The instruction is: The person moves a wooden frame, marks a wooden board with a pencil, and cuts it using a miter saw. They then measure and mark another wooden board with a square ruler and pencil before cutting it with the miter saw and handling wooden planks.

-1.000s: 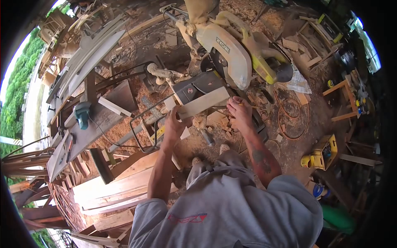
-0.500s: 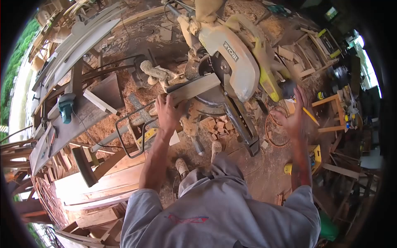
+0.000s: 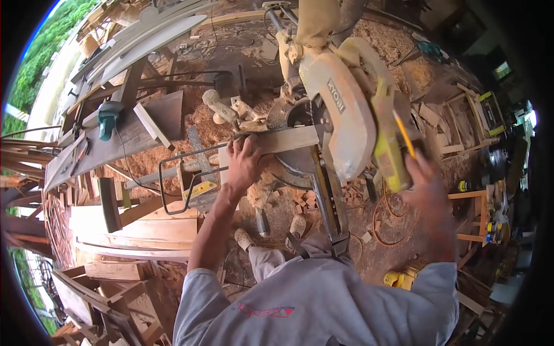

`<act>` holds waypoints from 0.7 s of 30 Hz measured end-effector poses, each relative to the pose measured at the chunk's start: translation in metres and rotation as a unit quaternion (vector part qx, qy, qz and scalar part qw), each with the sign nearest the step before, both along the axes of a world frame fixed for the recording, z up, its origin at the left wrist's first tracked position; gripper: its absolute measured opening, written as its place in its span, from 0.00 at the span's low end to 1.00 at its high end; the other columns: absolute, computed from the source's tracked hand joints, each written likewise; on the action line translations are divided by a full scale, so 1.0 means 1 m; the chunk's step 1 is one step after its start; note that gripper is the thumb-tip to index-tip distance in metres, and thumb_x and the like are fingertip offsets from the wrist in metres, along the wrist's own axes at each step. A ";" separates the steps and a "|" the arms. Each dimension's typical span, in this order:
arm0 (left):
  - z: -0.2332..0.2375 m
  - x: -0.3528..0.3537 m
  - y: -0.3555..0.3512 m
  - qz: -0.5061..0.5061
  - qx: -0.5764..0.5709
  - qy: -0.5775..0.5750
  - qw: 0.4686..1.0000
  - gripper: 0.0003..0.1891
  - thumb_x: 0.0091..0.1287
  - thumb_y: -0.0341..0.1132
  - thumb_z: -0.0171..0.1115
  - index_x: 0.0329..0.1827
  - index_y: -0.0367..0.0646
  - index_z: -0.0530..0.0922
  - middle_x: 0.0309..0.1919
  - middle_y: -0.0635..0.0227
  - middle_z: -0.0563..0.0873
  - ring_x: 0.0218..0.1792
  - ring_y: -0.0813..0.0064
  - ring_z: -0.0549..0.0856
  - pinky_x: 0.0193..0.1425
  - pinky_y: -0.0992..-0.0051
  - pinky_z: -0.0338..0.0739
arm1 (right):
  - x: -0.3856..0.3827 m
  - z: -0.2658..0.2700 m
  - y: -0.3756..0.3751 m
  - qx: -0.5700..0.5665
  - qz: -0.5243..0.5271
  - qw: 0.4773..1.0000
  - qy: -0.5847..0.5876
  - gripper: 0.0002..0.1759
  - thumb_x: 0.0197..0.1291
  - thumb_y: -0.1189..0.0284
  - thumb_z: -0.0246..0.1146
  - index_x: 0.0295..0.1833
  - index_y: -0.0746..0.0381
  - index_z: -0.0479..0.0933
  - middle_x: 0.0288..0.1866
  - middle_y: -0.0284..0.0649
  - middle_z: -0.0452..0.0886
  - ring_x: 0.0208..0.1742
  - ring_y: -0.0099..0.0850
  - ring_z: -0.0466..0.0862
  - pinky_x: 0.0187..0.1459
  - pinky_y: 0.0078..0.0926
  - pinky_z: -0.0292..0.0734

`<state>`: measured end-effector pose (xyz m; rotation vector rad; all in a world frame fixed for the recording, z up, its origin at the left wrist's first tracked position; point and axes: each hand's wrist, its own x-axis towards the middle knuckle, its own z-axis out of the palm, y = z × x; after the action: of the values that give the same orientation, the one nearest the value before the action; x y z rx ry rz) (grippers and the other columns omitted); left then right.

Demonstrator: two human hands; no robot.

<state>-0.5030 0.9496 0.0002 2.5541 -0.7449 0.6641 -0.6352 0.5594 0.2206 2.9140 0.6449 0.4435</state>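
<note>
The fingers of my left hand (image 3: 247, 164) are wrapped over a pale wooden board (image 3: 288, 138), which lies across the saw's base against its fence. Above the board's right end stands the Ryobi mitre saw (image 3: 340, 115), with a dusty guard and a yellow-green handle (image 3: 388, 164). My right hand (image 3: 424, 179) is closed, blurred by motion, at the lower end of that handle. A yellow pencil (image 3: 404, 134) sticks up from its fingers. Whether the fingers also grip the handle is hard to tell.
Left of the saw are a bent metal frame (image 3: 163, 184), a yellow level (image 3: 203, 188) and a teal power tool (image 3: 107, 121) on a plank. Small wood offcuts (image 3: 306, 202) and an orange hose (image 3: 378, 230) lie near my feet. Stacked boards (image 3: 144, 230) are lower left.
My right hand has come from open beside the handle to closed near its end, with the pencil now pointing up. The view has shifted; my left hand stays on the board.
</note>
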 end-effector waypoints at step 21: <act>0.008 0.002 -0.046 -0.006 -0.068 0.050 0.996 0.20 0.63 0.44 0.68 0.58 0.54 0.83 0.57 0.66 0.76 0.53 0.56 0.74 0.61 0.49 0.62 | 0.027 0.086 0.007 -0.006 -0.057 0.991 0.123 0.39 0.36 0.70 0.74 0.60 0.68 0.71 0.58 0.58 0.75 0.52 0.56 0.79 0.52 0.47 0.73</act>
<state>-0.5013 0.9033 0.0083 2.4373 -0.6594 0.5593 -0.6086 0.5667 0.3065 3.0005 0.5027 0.0661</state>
